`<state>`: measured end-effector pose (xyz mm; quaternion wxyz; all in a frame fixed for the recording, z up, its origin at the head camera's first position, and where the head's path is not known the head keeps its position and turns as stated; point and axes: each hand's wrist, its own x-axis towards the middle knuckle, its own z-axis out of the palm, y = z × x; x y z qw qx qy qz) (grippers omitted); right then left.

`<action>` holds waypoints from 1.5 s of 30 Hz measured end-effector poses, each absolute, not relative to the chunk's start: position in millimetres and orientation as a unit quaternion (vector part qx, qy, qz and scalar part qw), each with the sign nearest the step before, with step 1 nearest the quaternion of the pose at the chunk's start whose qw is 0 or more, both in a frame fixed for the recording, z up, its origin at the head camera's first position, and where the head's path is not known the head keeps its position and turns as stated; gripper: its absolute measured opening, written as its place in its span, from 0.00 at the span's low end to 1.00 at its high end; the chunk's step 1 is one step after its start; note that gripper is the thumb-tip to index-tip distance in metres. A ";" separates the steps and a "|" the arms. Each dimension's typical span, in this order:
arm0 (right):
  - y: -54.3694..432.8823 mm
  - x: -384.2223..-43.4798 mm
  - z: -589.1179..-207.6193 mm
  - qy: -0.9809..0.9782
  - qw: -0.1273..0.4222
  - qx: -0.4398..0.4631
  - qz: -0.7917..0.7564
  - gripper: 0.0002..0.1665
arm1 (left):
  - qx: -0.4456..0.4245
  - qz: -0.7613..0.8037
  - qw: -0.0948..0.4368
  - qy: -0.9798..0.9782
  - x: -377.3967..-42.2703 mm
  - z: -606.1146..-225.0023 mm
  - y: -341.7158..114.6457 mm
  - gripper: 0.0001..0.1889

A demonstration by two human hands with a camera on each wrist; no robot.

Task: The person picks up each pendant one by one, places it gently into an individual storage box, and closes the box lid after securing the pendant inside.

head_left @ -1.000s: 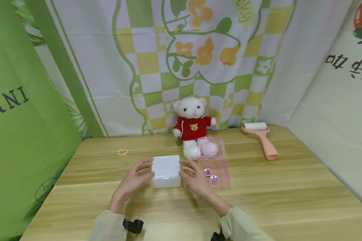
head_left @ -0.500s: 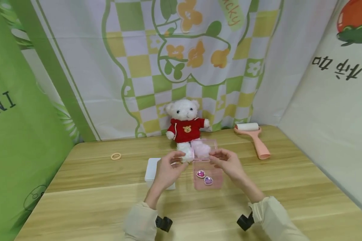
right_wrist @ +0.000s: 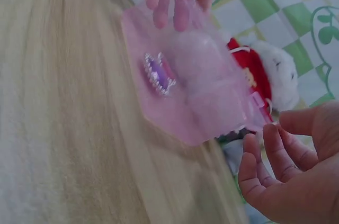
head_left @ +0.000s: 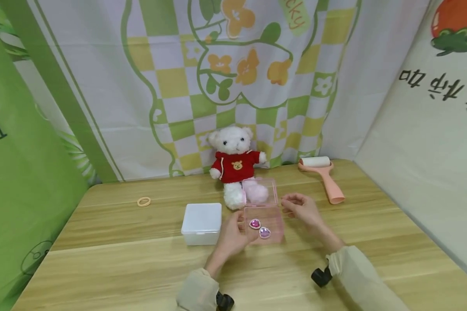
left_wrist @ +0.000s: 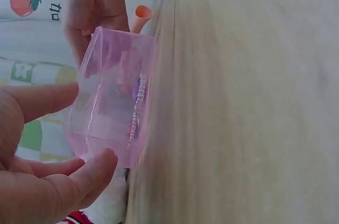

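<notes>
A see-through pink plastic box (head_left: 276, 219) lies on the table with its lid (head_left: 274, 186) raised at the back. Inside are two heart-shaped gems with pearly edges, one magenta (head_left: 254, 223) and one purple (head_left: 264, 232). My left hand (head_left: 233, 233) is at the box's left side; in the left wrist view its thumb and fingers are spread close to the box wall. On the other side, my right hand (head_left: 303, 212) has loosely bent fingers near the back right corner, by the hinge. Neither hand has its fingers wrapped round the box.
A closed white box (head_left: 202, 216) stands left of the pink one. Behind sits a white teddy bear (head_left: 237, 166) in a red hoodie, one leg seen through the lid. A lint roller (head_left: 328, 179) lies at the back right, a small tan ring (head_left: 144, 201) at the back left.
Both hands have left the white box's sides and moved right to the pink box. The left hand has come down to its left side, the right hand to its right. The head view has shifted slightly.
</notes>
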<state>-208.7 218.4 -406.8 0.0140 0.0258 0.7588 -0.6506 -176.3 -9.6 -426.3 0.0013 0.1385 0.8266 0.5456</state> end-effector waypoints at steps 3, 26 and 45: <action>217.3 -217.3 -411.7 0.758 0.022 0.037 -0.650 0.21 | 0.134 0.553 0.016 0.822 -176.6 -428.4 -11.2 0.34; 214.3 -261.9 -418.2 0.710 0.080 0.031 -0.699 0.28 | 0.134 0.620 0.076 0.769 -181.9 -435.2 -16.6 0.34; 216.7 -241.2 -391.6 0.758 0.057 -0.011 -0.649 0.27 | 0.117 0.630 0.081 0.763 -179.0 -432.2 -16.2 0.35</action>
